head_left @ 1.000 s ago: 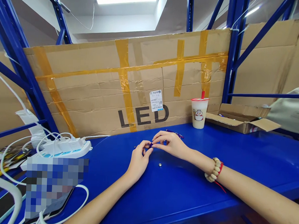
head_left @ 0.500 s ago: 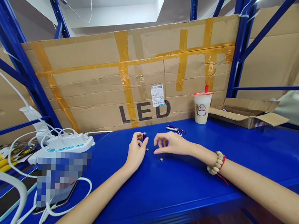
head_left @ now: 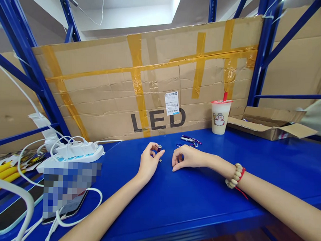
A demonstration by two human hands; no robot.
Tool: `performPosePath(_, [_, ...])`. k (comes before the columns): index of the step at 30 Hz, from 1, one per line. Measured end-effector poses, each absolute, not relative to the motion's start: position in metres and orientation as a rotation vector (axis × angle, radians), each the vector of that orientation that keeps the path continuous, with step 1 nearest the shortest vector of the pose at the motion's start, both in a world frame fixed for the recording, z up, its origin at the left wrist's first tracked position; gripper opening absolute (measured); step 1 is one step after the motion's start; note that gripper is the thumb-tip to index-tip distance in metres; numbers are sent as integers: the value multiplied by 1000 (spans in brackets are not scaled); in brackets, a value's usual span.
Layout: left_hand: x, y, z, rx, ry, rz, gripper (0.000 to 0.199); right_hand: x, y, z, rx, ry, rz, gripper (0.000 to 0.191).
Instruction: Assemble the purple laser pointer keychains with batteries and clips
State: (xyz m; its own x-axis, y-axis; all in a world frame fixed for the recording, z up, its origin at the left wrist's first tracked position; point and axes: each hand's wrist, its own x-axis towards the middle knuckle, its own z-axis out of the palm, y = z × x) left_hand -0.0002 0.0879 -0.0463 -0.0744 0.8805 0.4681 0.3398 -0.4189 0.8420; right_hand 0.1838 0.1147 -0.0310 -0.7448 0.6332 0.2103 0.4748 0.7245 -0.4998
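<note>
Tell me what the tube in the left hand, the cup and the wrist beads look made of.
Tube: probably metal with a glossy purple finish; its top shines silvery.
Cup: likely smooth plastic, since its pale body looks slightly translucent; coated paper is possible.
Wrist beads: perhaps wood or seed, matte-looking, given their dull cream colour; too small to be sure.

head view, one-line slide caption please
Left hand holding a small purple cylinder, right hand curled nearby, at a blue tabletop, lidded cup behind.

We have a tube (head_left: 160, 149) in our left grip (head_left: 148, 164), the power strip (head_left: 79, 152) and phone (head_left: 77, 205) left of it, small parts (head_left: 187, 138) on the table (head_left: 173, 205) behind our right grip (head_left: 189, 157), the cup (head_left: 220, 119) and box (head_left: 277, 134) farther right.
</note>
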Motion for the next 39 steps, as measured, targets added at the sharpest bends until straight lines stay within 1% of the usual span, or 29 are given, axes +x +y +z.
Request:
performPosePath(3, [1,87,-45,1737,1302,1495,18,184,115,-31,-920,-2563,602,31])
performPosePath(8, [2,86,-46,1719,1274,1473,19,185,115,-32,-905,-2584,590,30])
performPosePath(12, [3,86,-45,1717,1282,1477,17,186,118,-33,-944,-2571,441,33])
performPosePath(15, [3,85,-45,1722,1289,1477,17,186,121,-34,-913,-2553,382,27])
performPosePath(18, [3,85,-45,1728,1288,1472,19,186,121,-34,-888,-2551,409,24])
performPosePath(26, [2,87,-47,1734,1289,1451,20,182,115,-34,-946,-2555,489,24])
performPosePath(30, [2,87,-46,1740,1287,1462,19,183,115,-31,-871,-2477,281,19])
performPosePath(33, [1,87,-46,1726,1295,1483,20,184,115,-27,-853,-2257,129,20])
performPosePath(36, [0,88,-47,1742,1309,1453,22,184,115,-25,-797,-2105,85,23])
performPosePath(39, [1,89,-48,1779,1309,1415,23,181,115,-27,-691,-2066,94,23])
